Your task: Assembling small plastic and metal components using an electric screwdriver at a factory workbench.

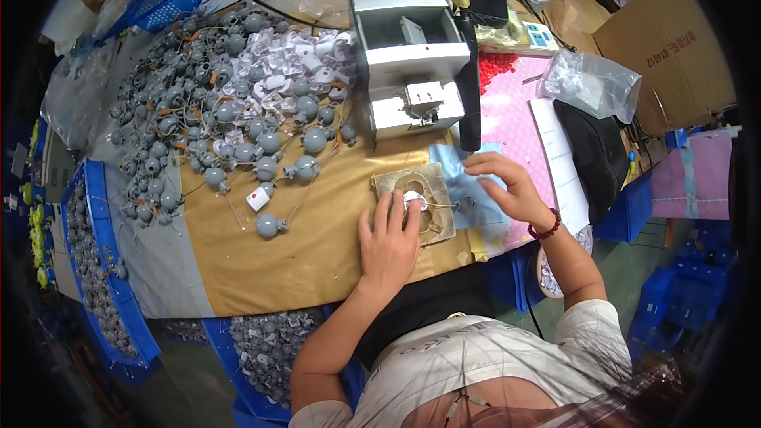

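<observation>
My left hand [390, 236] lies on a square tan block [437, 231] with a hollowed recess, its fingers stretched forward and apart. The fingertips rest next to a small white plastic piece [414, 200] set in the recess. Thin wires run from that piece across the block. To the right, my right hand [514, 189], with a dark red bead bracelet [545, 224] at the wrist, hovers above a light blue cloth [479, 210]. Its fingers are bent but parted from the thumb, with nothing visible in them. A grey-white bench machine [412, 55] stands just beyond the block.
Grey ball-shaped parts with wires [269, 226] and white plastic pieces [305, 55] are heaped at left. Blue bins of grey parts [101, 269] stand at the left edge. A pile of red bits [497, 70], a clear bag [590, 83] and a black pouch [590, 154] lie at right.
</observation>
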Demonstrator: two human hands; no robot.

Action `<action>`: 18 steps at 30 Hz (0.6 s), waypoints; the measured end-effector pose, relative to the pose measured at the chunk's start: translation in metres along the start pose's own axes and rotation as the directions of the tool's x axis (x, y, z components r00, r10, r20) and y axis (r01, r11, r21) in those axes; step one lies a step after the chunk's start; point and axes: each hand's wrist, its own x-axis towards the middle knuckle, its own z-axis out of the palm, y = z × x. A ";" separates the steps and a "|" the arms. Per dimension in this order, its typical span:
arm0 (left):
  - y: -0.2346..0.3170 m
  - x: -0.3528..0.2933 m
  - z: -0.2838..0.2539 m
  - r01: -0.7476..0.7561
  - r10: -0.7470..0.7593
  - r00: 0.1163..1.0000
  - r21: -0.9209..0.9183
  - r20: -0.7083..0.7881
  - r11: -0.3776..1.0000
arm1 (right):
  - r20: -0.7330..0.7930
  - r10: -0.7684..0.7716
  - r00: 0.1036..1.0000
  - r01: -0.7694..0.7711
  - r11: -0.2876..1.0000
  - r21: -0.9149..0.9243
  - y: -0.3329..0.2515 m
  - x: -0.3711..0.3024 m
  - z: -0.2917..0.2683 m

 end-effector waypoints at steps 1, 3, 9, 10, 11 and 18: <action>-0.002 0.001 0.004 -0.004 0.004 1.000 -0.007 -0.002 1.000 | 0.045 -0.006 0.999 0.007 1.000 -0.030 -0.004 -0.001 0.002; -0.004 -0.001 0.009 -0.015 0.014 0.999 -0.022 -0.036 1.000 | 0.129 -0.018 0.991 0.030 0.995 -0.091 -0.013 -0.004 0.004; -0.008 -0.002 0.013 -0.027 0.022 0.996 -0.061 -0.082 0.998 | -0.187 0.009 0.982 -0.047 0.979 -0.198 0.010 -0.017 0.044; -0.008 -0.002 0.012 -0.028 0.023 0.996 -0.058 -0.082 0.998 | -0.249 0.122 0.961 -0.141 0.988 -0.059 0.009 -0.016 0.045; -0.008 -0.001 0.012 -0.029 0.024 0.996 -0.054 -0.081 0.998 | -0.199 0.341 0.919 -0.306 0.933 0.187 0.008 -0.015 0.044; -0.009 -0.002 0.012 -0.014 0.005 0.995 -0.094 -0.095 0.995 | 0.253 0.467 0.847 -0.435 0.336 0.835 0.004 0.007 0.029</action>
